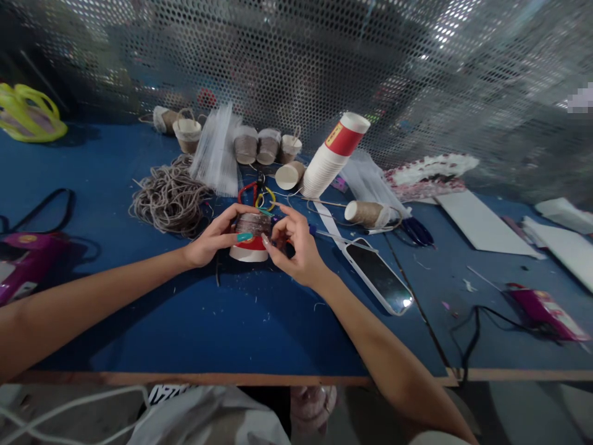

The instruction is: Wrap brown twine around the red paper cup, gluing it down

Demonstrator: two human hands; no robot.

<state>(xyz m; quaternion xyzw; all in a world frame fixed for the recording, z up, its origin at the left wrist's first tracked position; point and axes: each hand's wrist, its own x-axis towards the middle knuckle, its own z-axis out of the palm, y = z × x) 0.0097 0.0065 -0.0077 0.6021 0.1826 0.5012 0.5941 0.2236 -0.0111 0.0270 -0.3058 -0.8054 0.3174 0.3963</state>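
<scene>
An upside-down paper cup (249, 254), red and white, stands on the blue table in front of me. Grey-brown cord (252, 224) is wound round its upper part. My left hand (217, 236) is closed round the cup's left side, its thumb lying across the front. At the right side, my right hand (296, 246) has curled fingers, with the thumb tip against the cup. What these fingers pinch is hidden. Just behind the cup lie scissors (265, 199) with red and yellow handles. A loose heap of the same cord (169, 196) is to the left.
A tall stack of paper cups (328, 162) leans behind my right hand. Cord-wrapped cups (245, 145) and white mesh strips (217, 151) line the back. A phone (382, 278) lies to the right. Purple glue guns (549, 313) with black cables sit at both sides.
</scene>
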